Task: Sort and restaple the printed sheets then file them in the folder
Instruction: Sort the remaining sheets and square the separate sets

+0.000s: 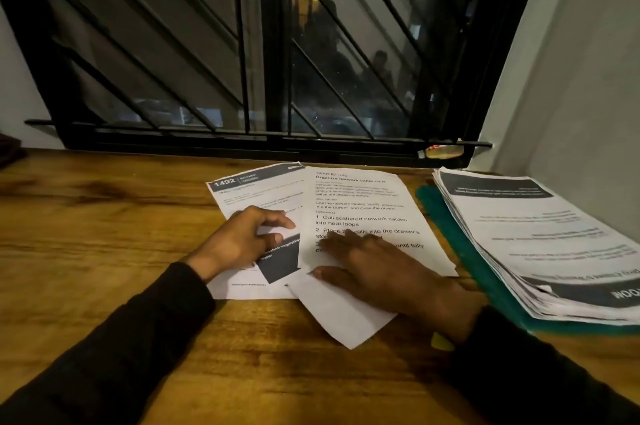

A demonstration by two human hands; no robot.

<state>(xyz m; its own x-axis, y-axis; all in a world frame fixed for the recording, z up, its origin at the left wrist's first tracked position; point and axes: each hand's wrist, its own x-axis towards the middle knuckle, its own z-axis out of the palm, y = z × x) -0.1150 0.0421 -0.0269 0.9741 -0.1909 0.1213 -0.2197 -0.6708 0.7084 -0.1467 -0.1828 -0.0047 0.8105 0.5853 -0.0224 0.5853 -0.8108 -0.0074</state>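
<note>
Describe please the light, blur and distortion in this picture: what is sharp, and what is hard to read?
Head view: dim warm light on the wooden table; dark window reflects a lamp; wide-angle bending at the edges; large print on the network cable sheet reads, small print blurs; the paper stack on the green folder is soft; right hand slightly smeared.

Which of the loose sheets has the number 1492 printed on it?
The sheet under the left hand, with a dark header band; the sheet under the right hand has none.

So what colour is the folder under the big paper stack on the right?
Teal green; the folder shows best in the head view, beneath the paper stack.
</note>
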